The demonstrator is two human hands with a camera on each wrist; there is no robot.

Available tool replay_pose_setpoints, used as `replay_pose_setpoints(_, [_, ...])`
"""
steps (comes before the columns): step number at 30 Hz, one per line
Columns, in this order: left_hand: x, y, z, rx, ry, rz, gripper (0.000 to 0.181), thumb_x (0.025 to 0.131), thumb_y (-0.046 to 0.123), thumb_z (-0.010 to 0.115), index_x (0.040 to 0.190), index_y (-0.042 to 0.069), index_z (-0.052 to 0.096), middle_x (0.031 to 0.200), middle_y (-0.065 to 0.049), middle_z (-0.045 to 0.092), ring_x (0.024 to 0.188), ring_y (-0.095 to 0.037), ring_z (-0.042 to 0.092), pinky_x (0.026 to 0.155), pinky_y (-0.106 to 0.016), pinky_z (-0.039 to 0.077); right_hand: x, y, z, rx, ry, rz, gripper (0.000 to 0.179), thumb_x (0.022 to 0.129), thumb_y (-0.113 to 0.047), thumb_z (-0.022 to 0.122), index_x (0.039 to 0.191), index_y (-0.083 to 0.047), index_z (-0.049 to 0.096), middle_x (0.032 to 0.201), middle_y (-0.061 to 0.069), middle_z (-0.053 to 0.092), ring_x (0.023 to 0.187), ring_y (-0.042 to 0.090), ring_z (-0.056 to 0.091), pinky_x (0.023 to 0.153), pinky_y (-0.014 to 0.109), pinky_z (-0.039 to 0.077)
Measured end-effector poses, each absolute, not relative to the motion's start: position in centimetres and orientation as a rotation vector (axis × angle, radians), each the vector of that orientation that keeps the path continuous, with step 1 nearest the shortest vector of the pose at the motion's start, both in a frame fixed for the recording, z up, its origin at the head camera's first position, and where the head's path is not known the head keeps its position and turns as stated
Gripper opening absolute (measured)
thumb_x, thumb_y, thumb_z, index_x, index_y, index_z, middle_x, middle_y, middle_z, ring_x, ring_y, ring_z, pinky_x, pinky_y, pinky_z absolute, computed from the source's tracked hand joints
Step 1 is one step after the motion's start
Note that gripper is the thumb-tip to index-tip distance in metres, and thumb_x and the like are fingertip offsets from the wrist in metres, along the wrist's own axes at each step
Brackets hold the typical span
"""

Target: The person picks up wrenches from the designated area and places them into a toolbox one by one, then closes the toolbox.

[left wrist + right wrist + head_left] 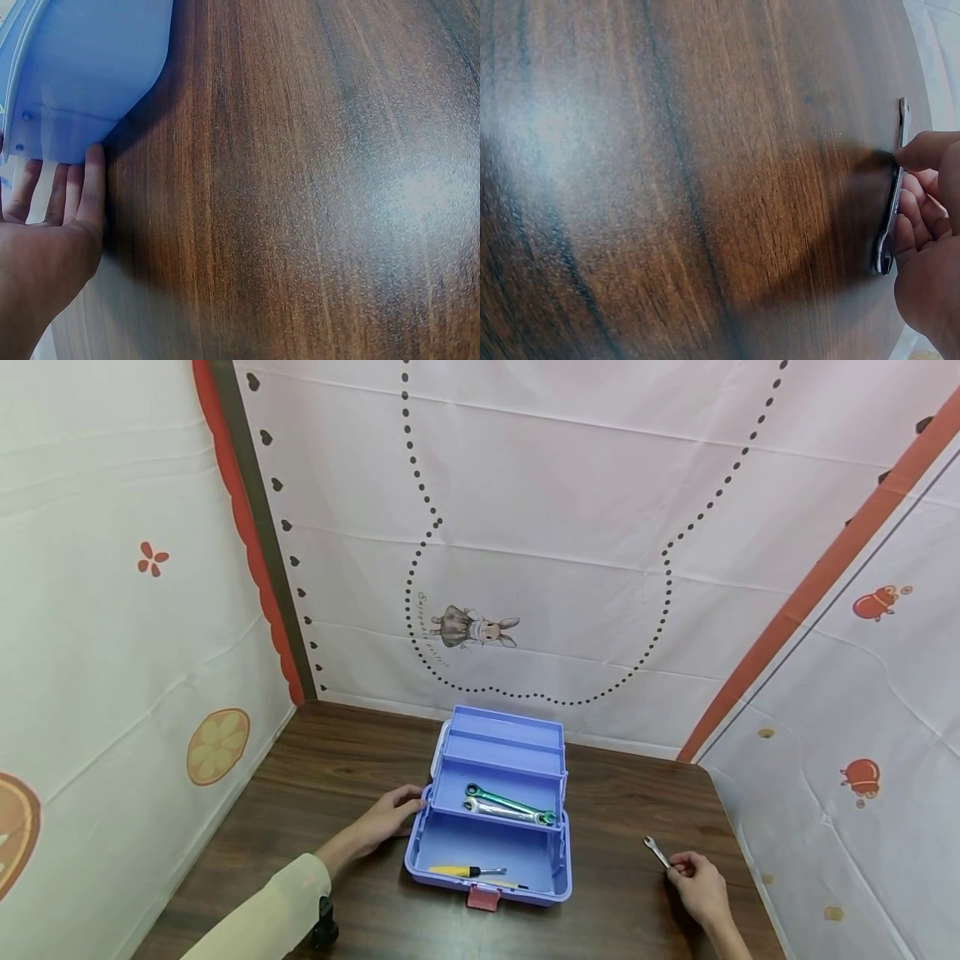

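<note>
A periwinkle-blue toolbox [491, 847] stands with its lid raised and its tiered trays swung out. My left hand [386, 818] rests on its left side near the back corner; the left wrist view shows fairly straight fingers [94, 187] against the box wall. Well to the right, my right hand [701, 885] pinches a small silver wrench [656, 850] between thumb and fingers, low by the tabletop. On the toolbox's lower tray lie a green ratchet wrench [498, 800] and a silver wrench [498, 812]. A yellow-handled screwdriver [453, 871] is in the bottom compartment.
Beside the screwdriver lies a thin yellow item [506, 884], its kind unclear. A pink latch [483, 898] hangs at the box's front. Dark wood-grain table [607, 877] lies underneath. Printed cloth walls [540, 610] enclose the back and both sides.
</note>
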State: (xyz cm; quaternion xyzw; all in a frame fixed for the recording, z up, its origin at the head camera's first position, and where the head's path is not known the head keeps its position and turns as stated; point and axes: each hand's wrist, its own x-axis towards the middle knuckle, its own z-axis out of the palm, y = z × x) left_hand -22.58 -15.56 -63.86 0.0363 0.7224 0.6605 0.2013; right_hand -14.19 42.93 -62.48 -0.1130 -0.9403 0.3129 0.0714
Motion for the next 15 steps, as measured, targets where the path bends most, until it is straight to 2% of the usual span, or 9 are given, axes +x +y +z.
replay_pose_setpoints(8, [-22.52, -15.59, -63.92, 0.1, 1.995, 1.864, 0.048, 0.108, 0.035, 0.063, 0.144, 0.005, 0.057, 0.144, -0.019, 0.057, 0.129, -0.031, 0.059, 0.097, -0.047, 0.061, -14.43, 43.04, -62.31, -0.349, -2.887, 0.961, 0.012, 0.088, -0.005, 0.071, 0.098, 0.002, 0.07, 0.086, 0.005, 0.064, 0.079, 0.018, 0.056, 0.069, 0.03, 0.044])
replay_pose_setpoints(15, [-22.46, -15.61, -63.78, 0.107, 1.994, 1.877, 0.049, 0.108, 0.035, 0.063, 0.145, 0.004, 0.056, 0.144, -0.018, 0.057, 0.129, -0.031, 0.059, 0.097, -0.048, 0.061, -14.46, 42.99, -62.22, -0.344, -2.896, 0.967, 0.012, 0.088, -0.006, 0.071, 0.097, 0.002, 0.07, 0.085, 0.003, 0.063, 0.078, 0.018, 0.056, 0.069, 0.03, 0.044])
